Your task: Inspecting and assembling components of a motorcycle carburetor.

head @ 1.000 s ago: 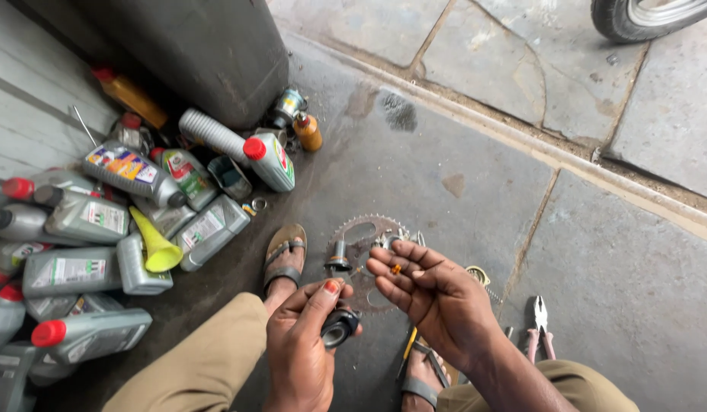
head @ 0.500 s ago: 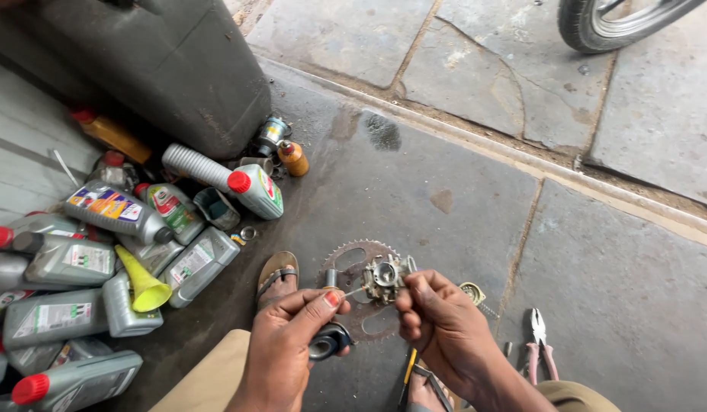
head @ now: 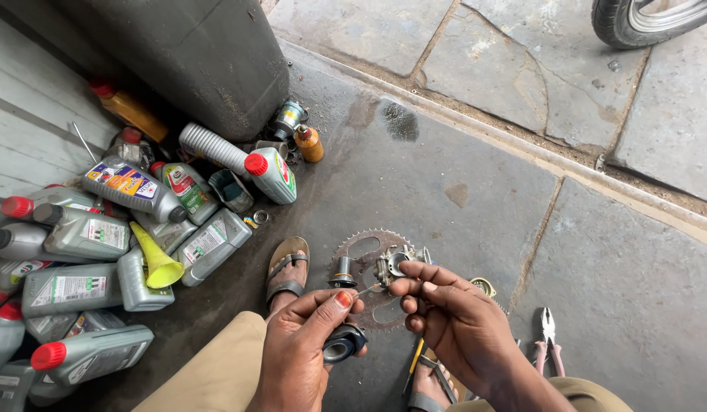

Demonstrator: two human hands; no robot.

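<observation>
I see my left hand (head: 304, 351) closed in 2 ways: thumb and forefinger pinch a thin metal pin (head: 366, 291), while the lower fingers cradle a round black part (head: 343, 343) with a shiny rim. The pin's long axis runs nearly level, tipping up to the right, and its free end points at my right hand (head: 453, 328), which sits just beside it. The right fingers are curled shut, fingertips meeting near the pin's tip; whether they hold anything small I cannot tell. So the left hand owns the pin and the right is nearer its tip. Just past the fingertips lies a toothed sprocket (head: 369, 259) on the stone floor (head: 460, 183), with a small grey carburettor (head: 392, 265) resting on it. Pliers (head: 549, 336) lie to the right, oil bottles (head: 102, 229) well off left.
</observation>
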